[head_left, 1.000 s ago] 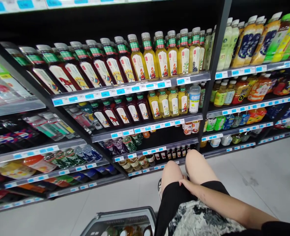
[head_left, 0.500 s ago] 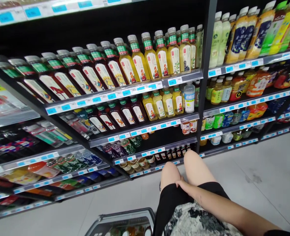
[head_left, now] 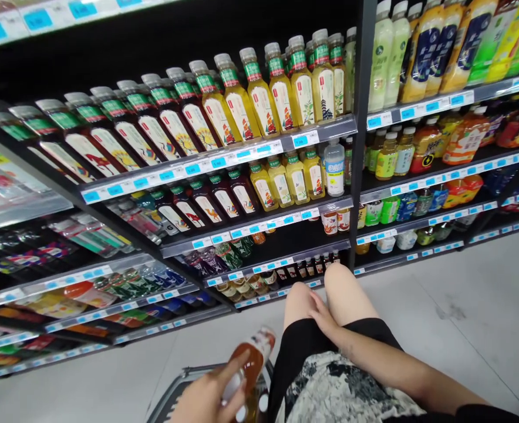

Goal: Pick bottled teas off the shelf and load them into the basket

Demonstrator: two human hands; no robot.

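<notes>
At the bottom, my left hand point(head_left: 213, 392) is wrapped round a bottle of amber drink point(head_left: 255, 359). The bottle is tilted, slightly blurred, with a pale label towards its far end. It is over the grey shopping basket point(head_left: 174, 392) at my left side, where other bottles with white caps partly show. My right hand point(head_left: 323, 314) lies on the inner side of my left knee, fingers stretched out and holding nothing.
Shelves in front carry rows of dark and yellow bottled drinks point(head_left: 259, 106), with blue price tags along the edges. More bottles point(head_left: 427, 53) fill the shelves to the right, and packs of drinks point(head_left: 34, 258) those to the left. Grey tiled floor point(head_left: 444, 311) lies below.
My left hand has come into view at the bottom with the bottle, above the basket. My right hand stays on the knee. The view has shifted slightly.
</notes>
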